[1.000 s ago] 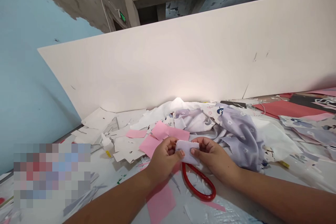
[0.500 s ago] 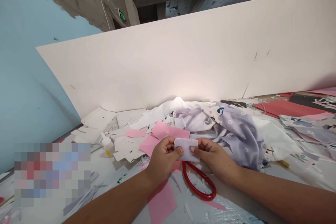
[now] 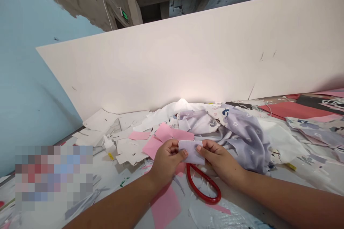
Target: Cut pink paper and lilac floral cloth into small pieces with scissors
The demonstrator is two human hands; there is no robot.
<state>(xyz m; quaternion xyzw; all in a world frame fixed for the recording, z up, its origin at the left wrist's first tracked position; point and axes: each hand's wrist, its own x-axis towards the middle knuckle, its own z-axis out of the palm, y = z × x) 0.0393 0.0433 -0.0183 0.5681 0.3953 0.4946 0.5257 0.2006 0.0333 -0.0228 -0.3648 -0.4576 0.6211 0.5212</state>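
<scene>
Between both hands is a small lavender piece of fabric (image 3: 192, 153), roughly rectangular, held up over the table. My left hand (image 3: 168, 155) pinches its left edge between thumb and fingers. On the right edge, my right hand (image 3: 219, 157) grips it in the same way, thumb in front. Just below the piece lies a red looped handle (image 3: 205, 196), probably of scissors; its upper part is hidden behind the fabric. Pink paper-like pieces (image 3: 166, 207) lie under and beside my left hand. Behind the hands is a heap of lavender and white flowered fabric (image 3: 245, 136).
A small white bottle (image 3: 109, 145) stands left of the hands among white cut sheets (image 3: 102, 120). Red sheets (image 3: 298, 110) and patterned fabric pieces (image 3: 317, 130) lie at the right. A tall white board (image 3: 188, 61) rises along the back. Scraps are strewn over the table.
Both hands stay in almost the same place with the lavender fabric. My right thumb has shifted slightly upward on it.
</scene>
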